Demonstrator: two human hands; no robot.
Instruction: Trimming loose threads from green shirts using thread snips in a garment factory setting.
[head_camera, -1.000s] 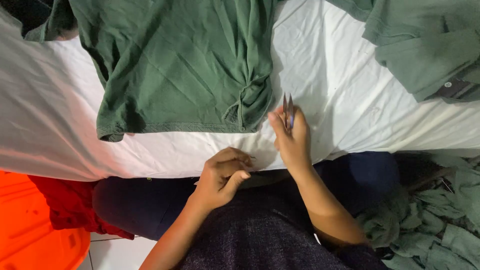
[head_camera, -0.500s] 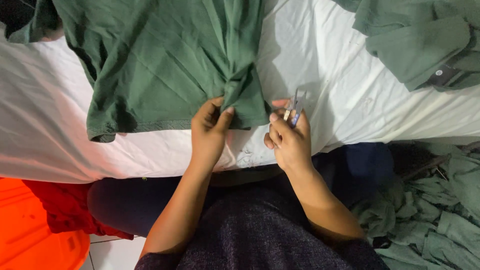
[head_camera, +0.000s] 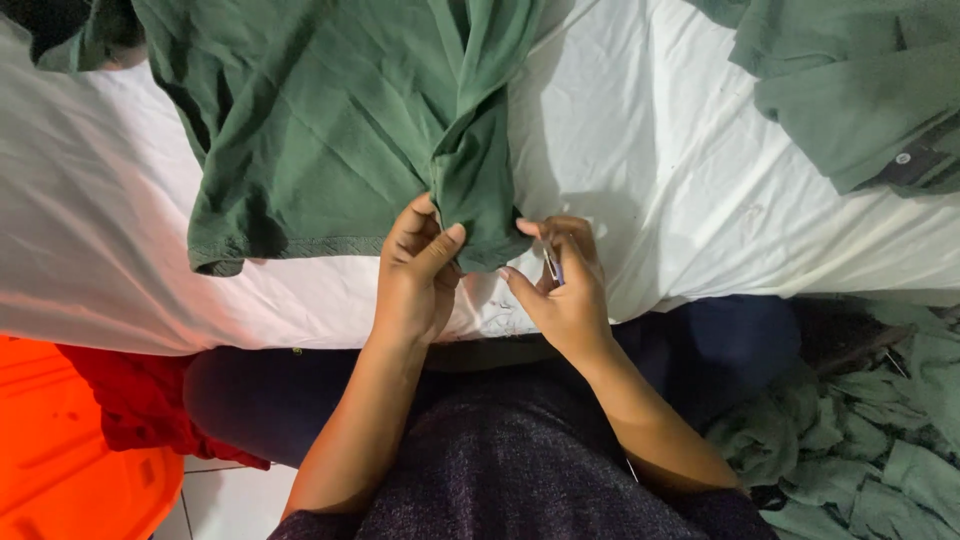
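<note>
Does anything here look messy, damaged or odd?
The green shirt is bunched where the left hand pinches its hem. Green cloth lies heaped low at the right. No tear or spill shows.

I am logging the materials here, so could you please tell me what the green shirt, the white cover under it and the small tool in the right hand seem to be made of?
Green shirt: soft matte knit, probably cotton; it creases, with a ribbed hem.
White cover: smooth woven cloth, finely wrinkled.
Small tool: apparently shiny metal, mostly hidden by the right hand.
</note>
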